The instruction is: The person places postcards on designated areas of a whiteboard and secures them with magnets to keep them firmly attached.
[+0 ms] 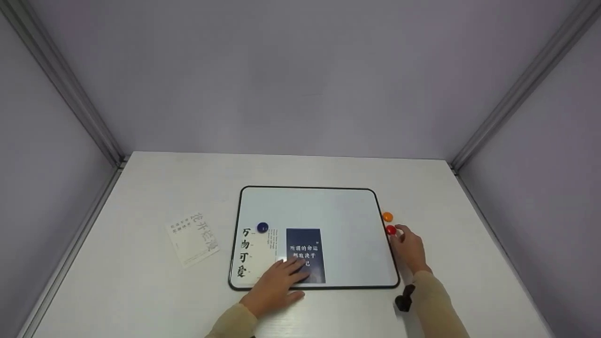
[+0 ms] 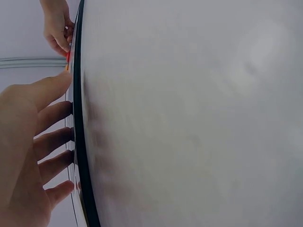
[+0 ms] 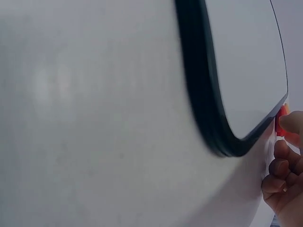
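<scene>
A whiteboard (image 1: 352, 234) with a black frame lies on the table. My left hand (image 1: 277, 286) rests on its lower edge, fingers spread across the bottom of a dark blue card (image 1: 305, 238) with white characters. Left of that card is a pale card (image 1: 256, 258) with black characters, partly covered by the hand, and a blue round magnet (image 1: 262, 227) sits on its top edge. At the board's right edge my right hand (image 1: 410, 249) pinches a red round magnet (image 1: 390, 230) between thumb and forefinger; the right wrist view shows the thumb against the red magnet (image 3: 280, 120).
An orange round magnet (image 1: 387, 217) lies just beyond the red one, beside the frame. Another pale card (image 1: 193, 239) lies tilted on the table (image 1: 117, 263) left of the board. Walls (image 1: 291, 94) enclose the table at the back and sides.
</scene>
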